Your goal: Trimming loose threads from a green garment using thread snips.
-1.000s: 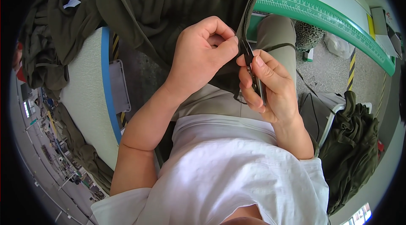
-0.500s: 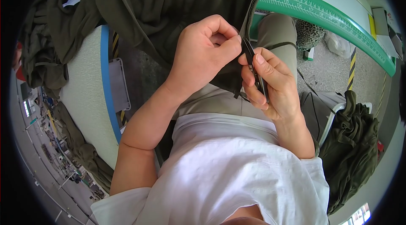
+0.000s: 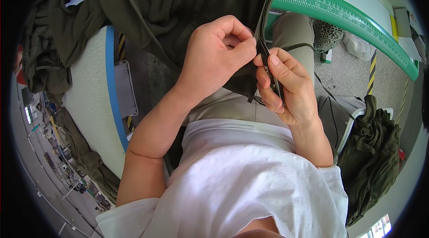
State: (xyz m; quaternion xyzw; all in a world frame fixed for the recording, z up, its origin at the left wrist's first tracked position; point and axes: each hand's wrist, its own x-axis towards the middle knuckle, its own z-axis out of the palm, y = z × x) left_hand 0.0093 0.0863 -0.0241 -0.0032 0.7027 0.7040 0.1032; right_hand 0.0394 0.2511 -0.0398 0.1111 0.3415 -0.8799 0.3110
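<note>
A dark olive garment (image 3: 214, 5) hangs from the table over my lap, with a stitched edge running down its right side. My left hand (image 3: 219, 54) is closed in a pinch at that edge; its fingertips hide the exact spot they grip. Close beside it, my right hand (image 3: 288, 77) is wrapped round black thread snips (image 3: 273, 74). The tips of the snips point up and lie against the garment's edge, almost touching my left fingertips. Whether the blades are apart is too small to tell.
A green ruler-marked table edge (image 3: 339, 12) curves across the upper right. More olive garments lie piled on the blue-edged table (image 3: 96, 77) at left and in a white-rimmed bin (image 3: 351, 126) at right. A clear plastic bag (image 3: 357, 46) sits on the floor.
My right hand and the snips have shifted very slightly. My left hand keeps its pinch in nearly the same place.
</note>
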